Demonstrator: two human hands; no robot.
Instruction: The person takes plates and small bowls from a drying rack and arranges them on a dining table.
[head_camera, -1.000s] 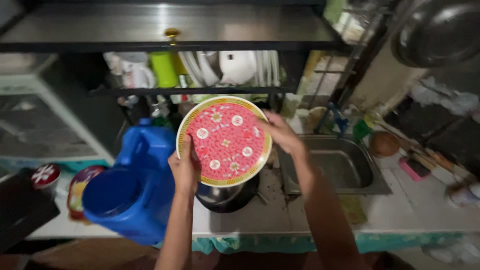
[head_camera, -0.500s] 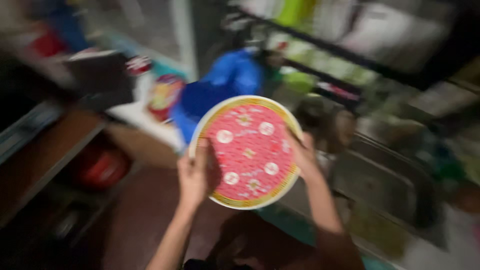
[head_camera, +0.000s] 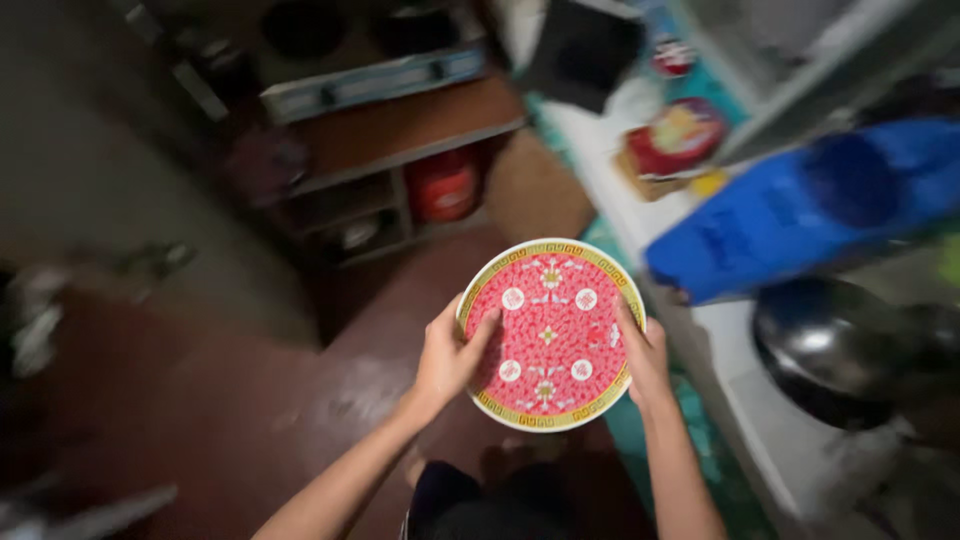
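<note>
I hold a round red plate (head_camera: 550, 334) with white floral medallions and a yellow patterned rim in front of me, over the dark brown floor. My left hand (head_camera: 449, 353) grips its left edge, thumb lying across the red face. My right hand (head_camera: 645, 355) clasps the right edge. Both forearms reach up from the bottom of the view. The plate faces the camera and is nearly level.
A white counter (head_camera: 740, 395) runs along the right with a large blue water jug (head_camera: 800, 215), a dark metal pot (head_camera: 830, 345) and a red packet (head_camera: 670, 135). A wooden shelf unit (head_camera: 400, 150) with a red cylinder (head_camera: 445, 185) underneath stands ahead.
The view has swung left, away from the sink and dish rack, toward the floor and the shelf unit. The plate stays held in both hands and has come lower.
</note>
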